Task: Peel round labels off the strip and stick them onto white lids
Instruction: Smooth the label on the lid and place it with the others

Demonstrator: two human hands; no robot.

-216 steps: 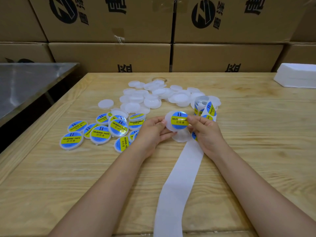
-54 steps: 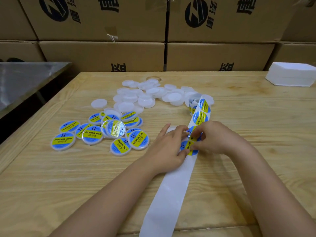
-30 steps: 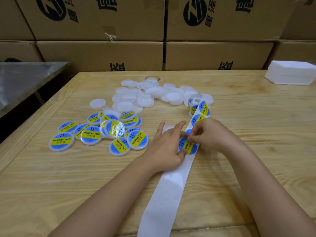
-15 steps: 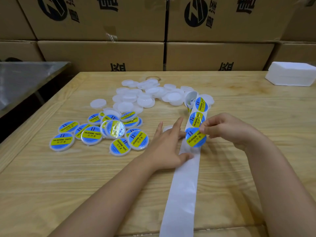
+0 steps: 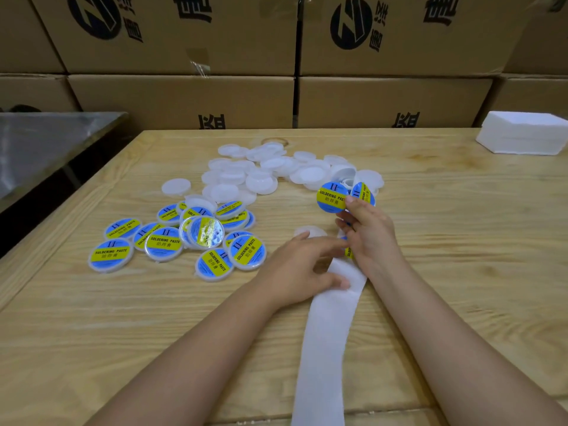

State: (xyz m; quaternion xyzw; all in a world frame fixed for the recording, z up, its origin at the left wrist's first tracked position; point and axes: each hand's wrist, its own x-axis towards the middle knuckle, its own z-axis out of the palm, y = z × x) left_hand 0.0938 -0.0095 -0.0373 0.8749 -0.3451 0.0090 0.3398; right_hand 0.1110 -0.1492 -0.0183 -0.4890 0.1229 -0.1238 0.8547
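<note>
One peeled label (image 5: 332, 196), pinched at its edge by your right hand (image 5: 370, 236), hangs over the table's middle. Held so, it may curl onto itself or land off-centre on the bare lid (image 5: 310, 232) just beyond your left hand (image 5: 302, 265), which lies flat, fingers straight, on the strip (image 5: 325, 333). It's round, blue, yellow-banded and uncreased.

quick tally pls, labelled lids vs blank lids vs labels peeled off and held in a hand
labelled lids: about 15, overlapping
blank lids: roughly 20, heaped, no exact count possible
peeled label, pinched by the right hand: 1
total: about 36
</note>
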